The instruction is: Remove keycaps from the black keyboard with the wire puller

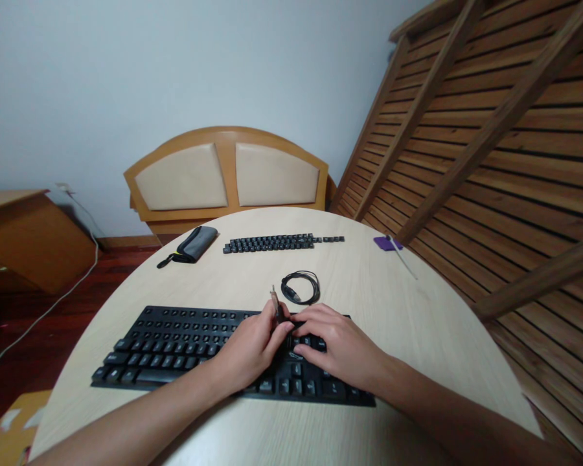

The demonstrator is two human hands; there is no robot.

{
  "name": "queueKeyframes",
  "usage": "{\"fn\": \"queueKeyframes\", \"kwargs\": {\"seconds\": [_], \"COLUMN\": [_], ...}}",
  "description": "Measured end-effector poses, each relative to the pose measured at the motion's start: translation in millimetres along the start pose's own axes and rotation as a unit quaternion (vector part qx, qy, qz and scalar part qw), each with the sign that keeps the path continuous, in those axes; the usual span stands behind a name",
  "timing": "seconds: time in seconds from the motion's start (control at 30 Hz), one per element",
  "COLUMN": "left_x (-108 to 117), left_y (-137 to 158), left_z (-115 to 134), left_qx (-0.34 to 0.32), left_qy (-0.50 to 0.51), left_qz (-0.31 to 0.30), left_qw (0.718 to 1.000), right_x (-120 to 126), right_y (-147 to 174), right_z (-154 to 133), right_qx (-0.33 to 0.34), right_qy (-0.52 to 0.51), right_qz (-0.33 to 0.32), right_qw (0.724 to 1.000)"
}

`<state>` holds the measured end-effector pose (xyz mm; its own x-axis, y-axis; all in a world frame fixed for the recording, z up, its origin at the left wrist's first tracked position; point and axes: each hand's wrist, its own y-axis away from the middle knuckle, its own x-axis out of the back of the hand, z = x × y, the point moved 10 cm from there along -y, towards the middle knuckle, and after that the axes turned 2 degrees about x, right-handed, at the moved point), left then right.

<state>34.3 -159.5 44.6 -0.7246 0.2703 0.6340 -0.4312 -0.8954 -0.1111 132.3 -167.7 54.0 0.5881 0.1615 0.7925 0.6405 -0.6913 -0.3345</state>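
A black keyboard [175, 348] lies across the near part of the round table. Its upper rows show bare switch sockets, while the lower rows carry keycaps. My left hand [252, 343] is closed over the keyboard's right half, gripping a slim dark tool [276, 305] whose thin metal tip points up and away; its exact kind is unclear. Beside it, my right hand [337, 340] rests over the keys at the right end, fingers bent and thumb apart from them. The fingertips of both hands nearly meet, and part of the keys beneath is hidden.
Loose black keycaps [267, 243] stand in rows at the far side of the table [369, 285]. A coiled black cable [315, 285] lies beyond my hands. A grey zip pouch [197, 244] is far left; a purple cloth [385, 243] and thin stick [404, 259] are far right.
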Motion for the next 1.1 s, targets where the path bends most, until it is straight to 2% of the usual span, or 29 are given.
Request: {"fn": "queueKeyframes", "kwargs": {"seconds": [0.27, 0.7, 0.9, 1.1], "left_x": [-7, -9, 5, 8], "left_y": [1, 5, 2, -1], "left_z": [0, -6, -8, -19], "left_qx": [0.01, 0.011, 0.015, 0.044], "left_qy": [0.018, 0.053, 0.129, 0.119], "left_qz": [-0.044, -0.042, 0.017, 0.055], "left_qw": [0.999, 0.998, 0.991, 0.99], "right_x": [1, -5, 2, 17], "right_y": [-1, 1, 2, -1], "right_z": [-1, 3, 16, 24], "right_qx": [0.003, 0.0, -0.075, -0.093], "right_qy": [-0.005, -0.006, -0.06, -0.067], "right_qz": [0.004, 0.004, 0.032, 0.053], "right_qw": [1.0, 1.0, 0.995, 0.992]}}
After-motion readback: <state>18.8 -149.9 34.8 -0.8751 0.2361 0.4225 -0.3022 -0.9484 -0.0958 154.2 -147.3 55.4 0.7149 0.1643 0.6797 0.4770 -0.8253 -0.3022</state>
